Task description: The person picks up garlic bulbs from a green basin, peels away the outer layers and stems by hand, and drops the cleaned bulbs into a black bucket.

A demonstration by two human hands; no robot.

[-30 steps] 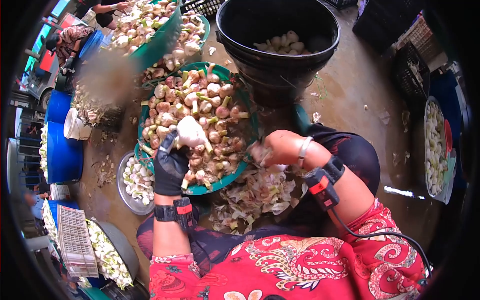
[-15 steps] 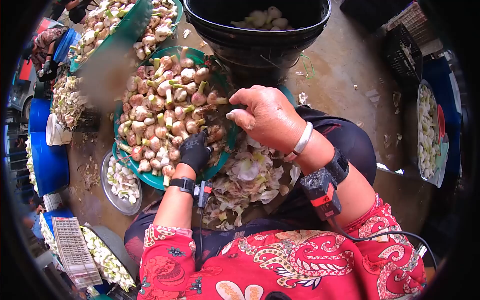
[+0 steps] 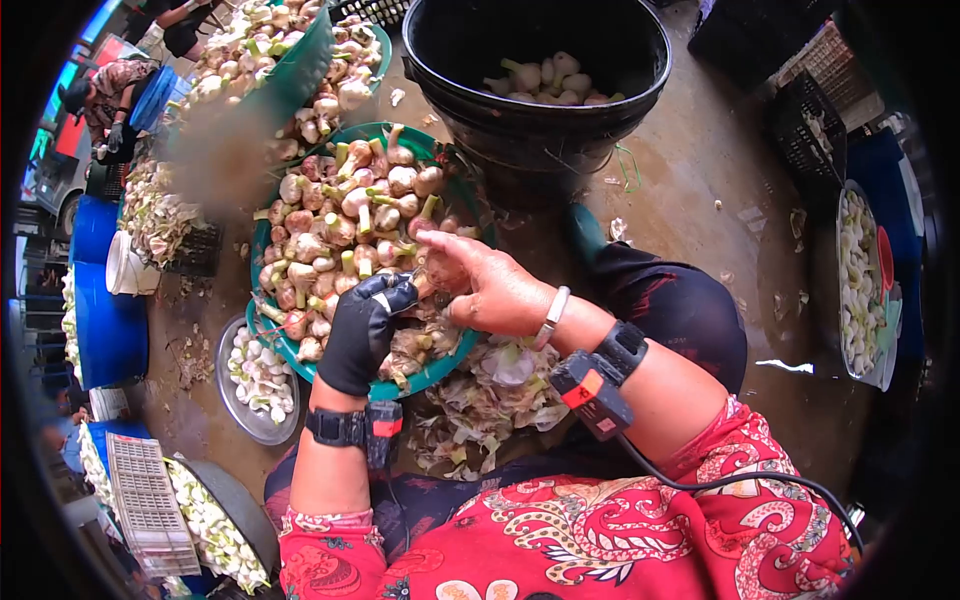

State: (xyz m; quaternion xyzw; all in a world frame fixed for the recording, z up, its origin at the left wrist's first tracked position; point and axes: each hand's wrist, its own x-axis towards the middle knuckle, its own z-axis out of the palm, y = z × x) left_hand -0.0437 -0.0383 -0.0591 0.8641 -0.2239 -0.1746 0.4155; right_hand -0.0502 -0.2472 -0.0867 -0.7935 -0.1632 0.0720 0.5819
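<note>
My left hand (image 3: 365,330), in a black glove, is closed at the stem end of a garlic bulb (image 3: 440,272). From the other side my bare right hand (image 3: 500,285) has its fingers and thumb round the same bulb, so part of it is hidden. Both hands meet above the right side of a green basin (image 3: 268,310) heaped with unpeeled garlic bulbs (image 3: 335,230), some with cut green stems. Below the basin's edge, by my legs, lies a pile of loose garlic skins (image 3: 490,400).
Beyond the basin stands a large black bucket (image 3: 540,125) with white bulbs inside. A metal dish (image 3: 285,425) of peeled garlic sits left. A second green basin (image 3: 310,65) is at the back. Blue tubs (image 3: 110,330) line the left; a long tray (image 3: 858,290) is right. A co-worker (image 3: 115,95) sits far left.
My left hand has risen out of the heap with a garlic bulb. My right hand has moved left and down and closed on that bulb. The view has shifted slightly.
</note>
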